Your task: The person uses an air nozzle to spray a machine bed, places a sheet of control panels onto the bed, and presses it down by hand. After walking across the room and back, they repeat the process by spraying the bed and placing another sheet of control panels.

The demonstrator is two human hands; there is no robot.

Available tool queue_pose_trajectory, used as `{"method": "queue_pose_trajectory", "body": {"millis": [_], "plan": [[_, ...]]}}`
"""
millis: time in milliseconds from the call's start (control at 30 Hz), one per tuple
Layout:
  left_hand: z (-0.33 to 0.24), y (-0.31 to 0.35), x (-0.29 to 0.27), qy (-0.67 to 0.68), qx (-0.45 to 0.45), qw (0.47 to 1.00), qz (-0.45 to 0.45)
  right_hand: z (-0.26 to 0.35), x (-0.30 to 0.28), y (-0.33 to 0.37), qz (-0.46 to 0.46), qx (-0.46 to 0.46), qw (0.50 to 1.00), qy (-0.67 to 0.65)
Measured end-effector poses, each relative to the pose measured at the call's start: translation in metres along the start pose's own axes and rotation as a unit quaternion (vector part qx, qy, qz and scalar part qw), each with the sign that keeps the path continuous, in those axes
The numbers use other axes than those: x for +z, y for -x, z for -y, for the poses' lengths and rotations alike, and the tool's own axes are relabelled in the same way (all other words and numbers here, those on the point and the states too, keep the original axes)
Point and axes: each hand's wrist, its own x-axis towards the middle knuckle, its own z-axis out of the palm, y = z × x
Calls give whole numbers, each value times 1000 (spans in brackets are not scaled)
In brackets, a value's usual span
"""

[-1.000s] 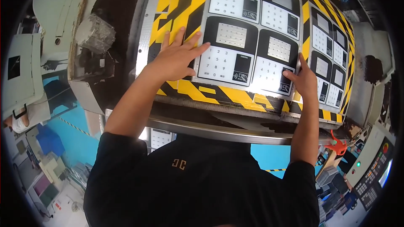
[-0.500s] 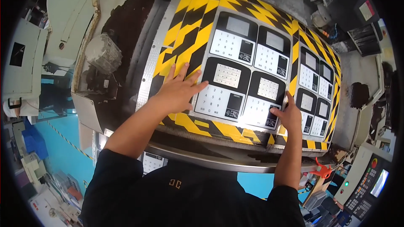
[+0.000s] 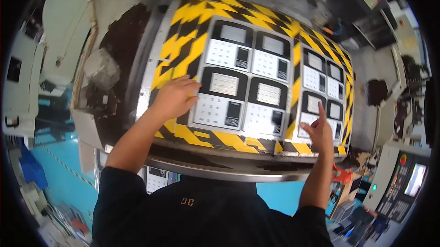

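A flat sheet of several black-and-white keypad panels point(image 3: 220, 109) lies on a bed covered with black-and-yellow striped tape point(image 3: 224, 142). At the sheet's left edge is my left hand point(image 3: 176, 98), back up, its fingers stretched toward the panels and holding nothing I can see. My right hand point(image 3: 321, 132) is over a second, narrower sheet of keypad panels point(image 3: 314, 78) on the right. Its index finger points away from me with the thumb spread apart, and nothing shows in its grasp. Whether those fingertips touch the sheet I cannot tell; the picture is blurred.
Grimy machine walls surround the bed, with a metal ledge point(image 3: 220, 173) along the near side. A control panel point(image 3: 398, 183) with a lit screen stands at the right, near an orange-red tool point(image 3: 341, 173). Another keypad panel point(image 3: 157, 180) shows below the ledge.
My right hand has moved right, from the edge of the larger sheet to over the narrower one. My left hand's fingers have drawn closer together. The whole view has shifted.
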Motion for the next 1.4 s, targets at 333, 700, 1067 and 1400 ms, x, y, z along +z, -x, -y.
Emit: {"method": "queue_pose_trajectory", "body": {"millis": [333,700,1067,1400], "plan": [[-118,-45,20,-11,32,998,57,-182,-208,18,-124,56,989,-54],[-289,-128,155,-95,-65,961,252,-309,-138,-95,138,117,936,-303],[-283,-134,191,-167,-51,953,249,-331,-97,-121,152,65,814,-557],[-280,-130,193,-148,-39,961,229,-335,-96,-128,190,50,835,-514]]}}
